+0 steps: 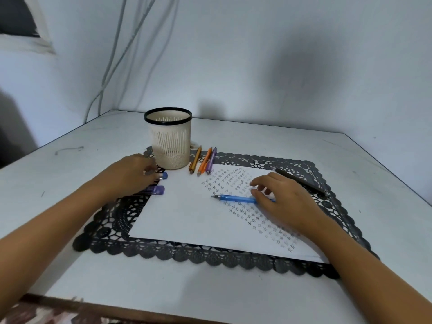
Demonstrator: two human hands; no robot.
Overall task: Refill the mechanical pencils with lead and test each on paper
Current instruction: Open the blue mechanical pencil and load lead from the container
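Note:
A blue mechanical pencil lies flat on the white paper, tip pointing left, among rows of small pencilled stars. My right hand sits over its rear end, thumb touching the barrel and fingers loosely bent above the sheet. My left hand, blurred, reaches over the paper's left corner. Its fingertips are at a small blue lead case, and a purple lead case lies by its palm. Brown, orange and purple pencils lie side by side behind the paper.
A cream slotted pen cup with a black rim stands just beyond my left hand. A black pen lies on the black lace mat at the right. The mat covers the middle of a white table; walls close the back and left.

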